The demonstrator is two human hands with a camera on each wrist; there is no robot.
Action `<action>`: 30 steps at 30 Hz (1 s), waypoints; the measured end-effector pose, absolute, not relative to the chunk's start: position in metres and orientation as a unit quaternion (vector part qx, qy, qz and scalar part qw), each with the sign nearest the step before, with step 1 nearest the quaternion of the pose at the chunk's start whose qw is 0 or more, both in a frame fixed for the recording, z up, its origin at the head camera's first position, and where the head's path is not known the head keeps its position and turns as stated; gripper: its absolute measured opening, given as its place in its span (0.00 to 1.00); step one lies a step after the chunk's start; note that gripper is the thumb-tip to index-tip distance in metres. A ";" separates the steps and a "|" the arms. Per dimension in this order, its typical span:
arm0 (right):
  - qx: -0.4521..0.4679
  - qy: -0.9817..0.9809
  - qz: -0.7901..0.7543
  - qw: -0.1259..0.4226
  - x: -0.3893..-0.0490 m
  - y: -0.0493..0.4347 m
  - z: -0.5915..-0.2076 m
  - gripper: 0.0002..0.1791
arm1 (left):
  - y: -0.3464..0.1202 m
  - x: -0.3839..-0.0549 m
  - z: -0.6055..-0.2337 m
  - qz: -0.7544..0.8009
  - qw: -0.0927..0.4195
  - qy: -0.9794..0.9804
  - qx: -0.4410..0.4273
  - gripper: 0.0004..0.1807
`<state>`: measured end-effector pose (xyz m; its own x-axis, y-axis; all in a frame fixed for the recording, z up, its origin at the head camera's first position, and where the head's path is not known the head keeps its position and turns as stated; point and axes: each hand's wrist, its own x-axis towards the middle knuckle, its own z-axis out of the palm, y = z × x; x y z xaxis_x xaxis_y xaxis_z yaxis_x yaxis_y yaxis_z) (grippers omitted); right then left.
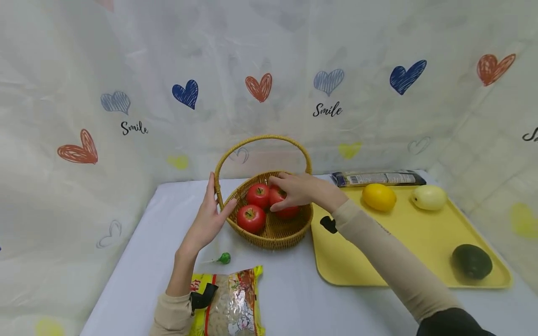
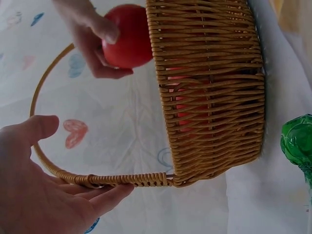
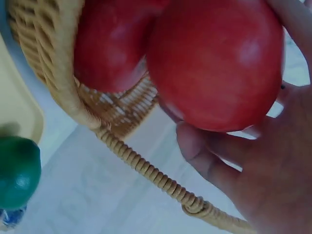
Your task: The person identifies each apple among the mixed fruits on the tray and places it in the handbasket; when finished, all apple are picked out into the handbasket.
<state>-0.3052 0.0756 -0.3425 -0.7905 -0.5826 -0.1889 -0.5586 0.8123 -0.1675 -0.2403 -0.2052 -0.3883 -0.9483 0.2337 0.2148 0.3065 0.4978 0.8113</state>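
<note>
A wicker basket [image 1: 273, 243] with a tall arched handle stands at the back middle of the table. My right hand [image 1: 296, 189] grips a red apple [image 3: 214, 63], its fingers and thumb around the sides. In the left wrist view this apple shows above the basket's rim. Two more red apples, the rear one [image 1: 258, 194] and the front one [image 1: 251, 219], lie inside the basket. My left hand [image 1: 208, 219] rests against the foot of the handle [image 2: 131, 180], fingers extended along its outer side and thumb spread apart.
A green-wrapped lollipop [image 1: 224, 258] and a yellow-edged food bag [image 1: 235, 298] lie in front of the basket. To the right, a yellow tray [image 1: 349, 266] bears a lemon [image 1: 379, 197], a pale oval fruit [image 1: 429, 197] and a dark green avocado [image 1: 472, 261]. Behind it lies a dark packet [image 1: 378, 178].
</note>
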 end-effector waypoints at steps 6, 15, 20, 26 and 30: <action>-0.282 0.956 -0.017 0.079 -0.332 0.066 -0.344 0.37 | -0.203 -0.239 -0.388 -0.468 0.035 -0.870 -0.150 0.55; -0.237 0.966 -0.018 0.100 -0.352 0.065 -0.347 0.36 | -0.200 -0.239 -0.387 -0.467 0.039 -0.870 -0.153 0.54; -0.211 0.966 -0.002 0.151 -0.358 0.059 -0.343 0.41 | -0.201 -0.237 -0.389 -0.475 0.039 -0.866 -0.149 0.54; -0.190 0.965 0.004 0.180 -0.354 0.051 -0.351 0.43 | -0.204 -0.235 -0.390 -0.477 0.040 -0.866 -0.147 0.54; -0.198 0.964 0.009 0.176 -0.349 0.048 -0.358 0.38 | -0.206 -0.235 -0.388 -0.477 0.044 -0.865 -0.149 0.54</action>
<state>-0.3494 0.0483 -0.3580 -0.8596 -0.3788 -0.3429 -0.3854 0.9213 -0.0515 -0.2350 -0.2055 -0.3880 -0.9516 0.2164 0.2182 0.3001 0.5012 0.8116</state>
